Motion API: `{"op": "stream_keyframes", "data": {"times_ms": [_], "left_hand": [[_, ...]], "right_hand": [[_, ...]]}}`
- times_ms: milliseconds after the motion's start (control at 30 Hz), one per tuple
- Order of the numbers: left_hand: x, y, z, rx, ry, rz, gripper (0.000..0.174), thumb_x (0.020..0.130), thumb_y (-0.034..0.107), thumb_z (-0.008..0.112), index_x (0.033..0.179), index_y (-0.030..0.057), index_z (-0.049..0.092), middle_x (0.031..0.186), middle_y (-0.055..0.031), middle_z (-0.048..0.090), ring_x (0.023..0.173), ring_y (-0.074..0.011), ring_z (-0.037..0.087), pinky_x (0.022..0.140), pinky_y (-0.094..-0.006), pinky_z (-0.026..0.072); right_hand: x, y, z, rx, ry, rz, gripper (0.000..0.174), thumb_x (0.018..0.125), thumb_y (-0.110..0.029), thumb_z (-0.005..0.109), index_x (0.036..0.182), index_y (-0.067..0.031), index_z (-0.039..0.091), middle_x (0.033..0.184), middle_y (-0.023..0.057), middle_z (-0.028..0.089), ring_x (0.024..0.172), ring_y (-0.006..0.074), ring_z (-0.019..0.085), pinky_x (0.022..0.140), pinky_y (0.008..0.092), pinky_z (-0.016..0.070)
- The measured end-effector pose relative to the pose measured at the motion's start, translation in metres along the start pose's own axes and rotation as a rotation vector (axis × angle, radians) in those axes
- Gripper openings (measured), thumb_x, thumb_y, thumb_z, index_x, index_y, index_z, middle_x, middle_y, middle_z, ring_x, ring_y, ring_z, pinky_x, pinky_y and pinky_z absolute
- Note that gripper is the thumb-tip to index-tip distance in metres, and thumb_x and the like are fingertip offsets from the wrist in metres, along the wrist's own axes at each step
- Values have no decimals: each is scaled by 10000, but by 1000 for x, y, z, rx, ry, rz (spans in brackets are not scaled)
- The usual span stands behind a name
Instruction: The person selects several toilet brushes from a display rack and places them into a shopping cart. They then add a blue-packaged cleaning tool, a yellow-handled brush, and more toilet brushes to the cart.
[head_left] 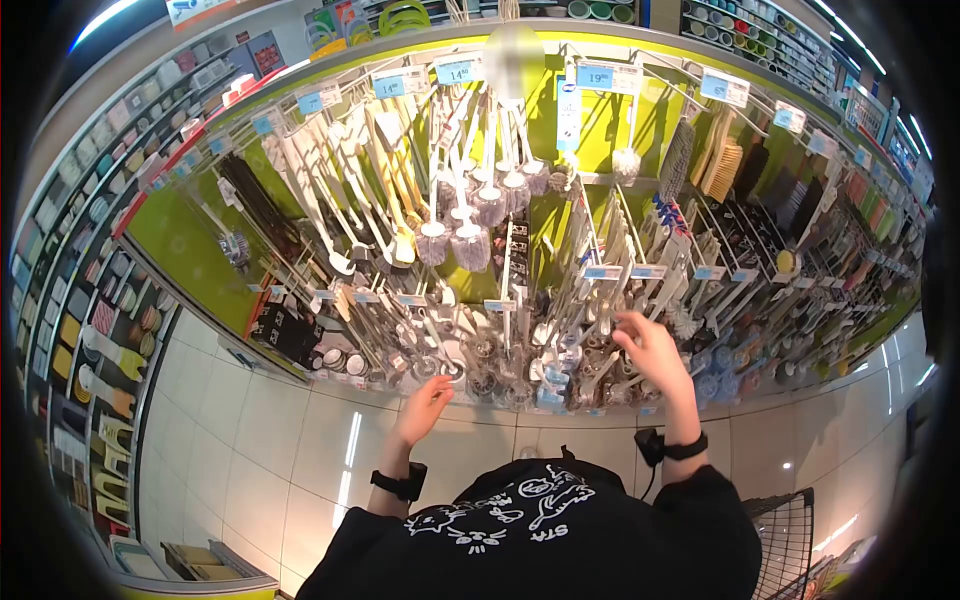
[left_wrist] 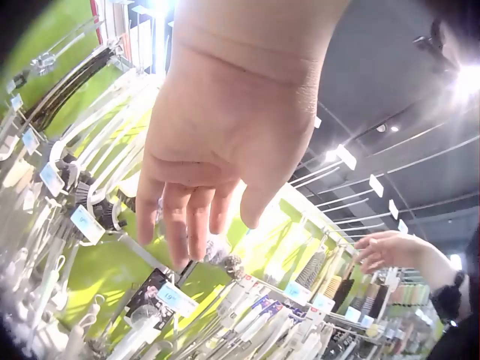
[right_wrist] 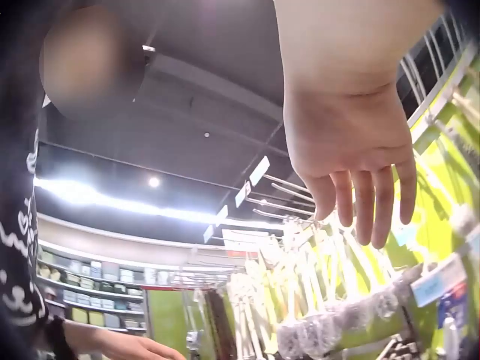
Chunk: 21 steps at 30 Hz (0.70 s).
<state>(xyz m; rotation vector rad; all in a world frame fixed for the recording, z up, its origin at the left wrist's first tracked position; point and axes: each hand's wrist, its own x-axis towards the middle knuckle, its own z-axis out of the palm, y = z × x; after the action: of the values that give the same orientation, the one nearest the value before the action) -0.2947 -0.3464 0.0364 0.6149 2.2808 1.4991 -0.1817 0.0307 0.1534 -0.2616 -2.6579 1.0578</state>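
My left hand (head_left: 425, 408) hovers before the lower rows of a store rack, its fingers relaxed and nothing in them. Further right, my right hand (head_left: 650, 352) is raised in front of hanging long-handled goods (head_left: 590, 335), also with nothing in the fingers. In the left wrist view the left hand (left_wrist: 217, 142) hangs with loose fingers before the rack. Straight fingers show on the right hand (right_wrist: 352, 150) in the right wrist view. Above and between both hands hang long-handled brushes (head_left: 470, 245) with heads wrapped in clear plastic.
White-handled brushes (head_left: 320, 215) hang at the upper left. A wooden brush (head_left: 722, 168) with pale bristles hangs at the upper right. Blue price tags (head_left: 608, 77) stick out on hooks. A black wire basket (head_left: 785, 540) stands behind on the right. Stocked shelves (head_left: 110, 160) line the left.
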Motion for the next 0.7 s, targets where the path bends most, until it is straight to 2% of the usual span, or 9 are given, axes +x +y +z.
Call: {"op": "stream_keyframes", "data": {"times_ms": [67,100,133,167,300,400,500,600,700], "left_hand": [[18,8,-1,-3,18,0,362,885,147,534,1220,43,443,1029,-120,608,953,-201,573,820,-310,439],[25,11,-1,-38,22,11,388,886,139,531,1245,50,413,1031,-124,606,953,-205,574,819,-313,439],[34,15,-3,-75,28,23,417,886,131,528,1270,57,384,1034,-127,604,952,-209,575,817,-316,440],[41,18,-5,-110,36,37,446,886,124,525,1294,64,355,1037,-131,602,952,-214,575,816,-319,440],[68,27,-27,-20,18,68,544,888,108,519,1357,91,245,1062,-141,589,961,-223,570,831,-327,434],[88,24,-46,-99,14,75,589,886,104,521,1379,109,199,1080,-145,578,962,-221,567,841,-327,430],[110,18,-67,-103,23,107,613,882,97,525,1387,117,177,1088,-149,571,961,-219,565,844,-324,429],[131,27,-92,-101,27,146,623,876,95,532,1388,121,179,1094,-155,567,962,-228,566,843,-330,430],[155,15,-118,-120,5,169,625,873,99,538,1388,127,185,1102,-158,565,963,-229,567,842,-335,430]], "right_hand": [[45,-12,-2,127,-24,-142,295,835,-194,581,1075,-25,547,868,138,635,751,240,611,692,326,465],[67,-23,-8,178,-134,-109,297,839,-196,584,1073,-16,553,853,127,635,753,186,601,695,307,462],[89,-29,-10,230,-211,-83,296,843,-193,584,1073,-10,557,842,88,629,770,142,584,708,282,461],[111,-35,-9,350,-230,-179,282,846,-184,579,1062,-4,560,835,53,617,774,119,575,713,268,461],[211,-39,-3,350,-355,-172,278,863,-174,567,1078,0,543,886,60,626,778,121,596,746,277,482],[269,-54,17,455,-240,-75,279,837,-189,578,1044,-6,546,820,52,617,718,106,577,661,241,462],[328,-60,49,219,-94,-93,331,814,-184,595,1102,-40,516,813,49,607,674,86,533,613,223,436],[370,-66,85,458,-31,19,359,809,-174,601,1131,-53,501,836,55,611,705,100,546,647,234,438],[384,-84,116,578,-77,-122,384,818,-185,604,1164,-60,493,941,67,618,845,120,558,728,256,440]]}}
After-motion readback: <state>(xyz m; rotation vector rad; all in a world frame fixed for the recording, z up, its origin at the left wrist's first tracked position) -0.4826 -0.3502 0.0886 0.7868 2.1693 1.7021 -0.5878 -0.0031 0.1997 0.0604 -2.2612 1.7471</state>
